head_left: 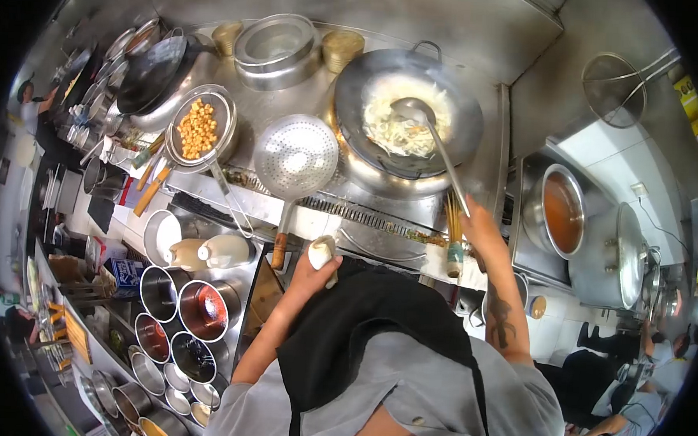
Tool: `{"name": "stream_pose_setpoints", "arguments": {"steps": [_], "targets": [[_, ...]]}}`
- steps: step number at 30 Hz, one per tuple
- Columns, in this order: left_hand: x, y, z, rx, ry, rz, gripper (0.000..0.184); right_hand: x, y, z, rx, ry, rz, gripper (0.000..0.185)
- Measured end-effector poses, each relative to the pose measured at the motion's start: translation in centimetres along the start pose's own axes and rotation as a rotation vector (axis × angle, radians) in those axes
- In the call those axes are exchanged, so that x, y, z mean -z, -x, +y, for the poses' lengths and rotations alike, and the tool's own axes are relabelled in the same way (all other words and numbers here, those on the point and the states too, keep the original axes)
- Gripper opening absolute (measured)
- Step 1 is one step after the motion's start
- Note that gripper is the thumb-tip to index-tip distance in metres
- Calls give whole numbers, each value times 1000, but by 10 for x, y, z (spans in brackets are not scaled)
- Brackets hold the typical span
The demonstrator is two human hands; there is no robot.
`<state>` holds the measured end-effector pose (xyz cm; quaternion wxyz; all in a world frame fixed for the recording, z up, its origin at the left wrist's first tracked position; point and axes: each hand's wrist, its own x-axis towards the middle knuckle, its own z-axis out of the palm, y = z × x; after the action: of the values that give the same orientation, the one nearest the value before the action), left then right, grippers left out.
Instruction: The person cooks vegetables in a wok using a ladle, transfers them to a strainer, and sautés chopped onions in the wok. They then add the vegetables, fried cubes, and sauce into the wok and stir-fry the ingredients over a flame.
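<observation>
My right hand [481, 228] is closed round the long handle of a steel ladle [413, 109]. The ladle's bowl rests among pale shredded food [400, 136] inside a dark wok [466, 126] on the stove. Close to my apron, my left hand [311, 275] grips a bunched whitish cloth [321, 253]. Just left of that hand, the wooden handle of a perforated skimmer [296, 155] points towards me. A bamboo brush [454, 242] stands upright beside my right forearm.
Golden cubes fill a mesh strainer [196, 129] at the left. Metal pots of sauces [203, 311] crowd the lower left, beside two pale bottles [227, 252]. To the right are a pot of reddish liquid [563, 210] and a lidded stockpot [600, 260]. Other people work at the lower right.
</observation>
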<state>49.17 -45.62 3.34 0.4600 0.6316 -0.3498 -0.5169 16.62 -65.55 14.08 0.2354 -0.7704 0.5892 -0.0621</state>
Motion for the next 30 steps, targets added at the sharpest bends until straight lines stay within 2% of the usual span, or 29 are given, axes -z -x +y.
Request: {"name": "stream_pose_setpoints", "arguments": {"steps": [1,4,7,10,13,16,19,23,26,30], "targets": [[1,-2,-10,-9,-19,0,60,4,-7,-16,-66,31,-18,50],[-4,-1,-7,-36,-19,4,61,-50,-43,-15,-31,125,115,40],[-7,0,4,-126,-91,7,62,-49,-26,-34,100,-22,64,41],[-3,-1,-1,-159,-143,8,63,-37,-4,1,234,-189,15,46],[6,-1,-12,-141,-166,25,63,-15,9,25,119,-119,8,46],[7,-1,-13,-93,-141,10,62,-9,-3,0,-98,87,0,45],[-1,1,4,-111,-163,-8,61,-45,-29,-11,-104,121,96,38],[-7,1,13,-162,-165,-9,60,-40,-9,-20,56,-46,32,39],[-7,0,6,-134,-123,12,60,-22,3,10,123,-85,57,42],[-6,0,5,-135,-70,11,60,-5,30,17,165,-67,180,44]]}}
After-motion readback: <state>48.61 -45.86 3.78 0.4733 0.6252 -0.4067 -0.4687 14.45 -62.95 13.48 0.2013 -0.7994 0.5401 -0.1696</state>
